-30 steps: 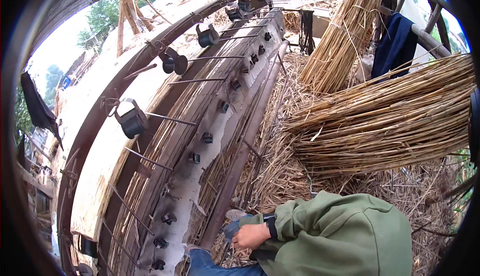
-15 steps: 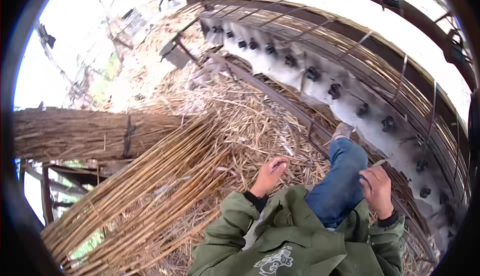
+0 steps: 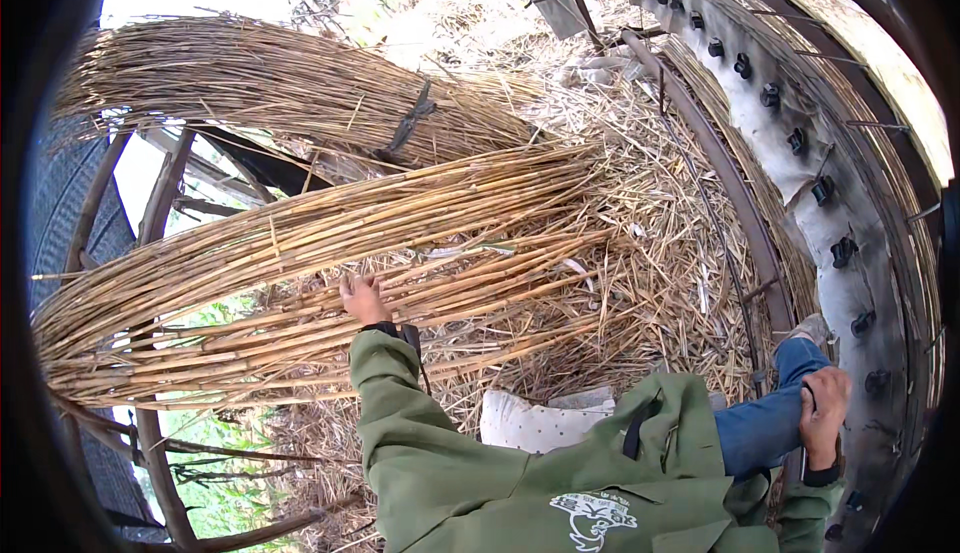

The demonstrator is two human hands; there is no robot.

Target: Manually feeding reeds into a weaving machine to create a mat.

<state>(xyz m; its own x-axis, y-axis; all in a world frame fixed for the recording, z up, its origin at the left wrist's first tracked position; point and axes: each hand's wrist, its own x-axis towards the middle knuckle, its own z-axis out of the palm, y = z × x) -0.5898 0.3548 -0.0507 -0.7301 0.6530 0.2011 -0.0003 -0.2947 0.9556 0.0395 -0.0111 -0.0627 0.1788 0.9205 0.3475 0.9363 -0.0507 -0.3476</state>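
My left hand point(image 3: 365, 300) is stretched out over a loose spread of long yellow-brown reeds point(image 3: 470, 278). Its fingers are slightly bent and apart, at the edge of the stalks, and nothing shows in its grasp. On the right, my right hand point(image 3: 824, 405) lies by the knee of my blue trousers point(image 3: 752, 435). Its fingers are curled inward, and whatever they may hold is hidden. Beyond the loose reeds lies a thick reed bundle point(image 3: 280, 78), bound with a dark tie point(image 3: 408, 121).
Along the right runs a metal rail point(image 3: 712, 138) beside a long frame with a pale sheet point(image 3: 775, 143) and a row of black knobs point(image 3: 797, 141). Straw litter point(image 3: 670, 273) covers the ground. A wooden pole rack point(image 3: 160, 463) stands left; a pale dotted cushion point(image 3: 520, 423) lies near me.
My view has swung left. My left hand has moved out left to the loose reeds. My right hand, earlier raised with a thin sliver at its fingers, now lies by my knee.
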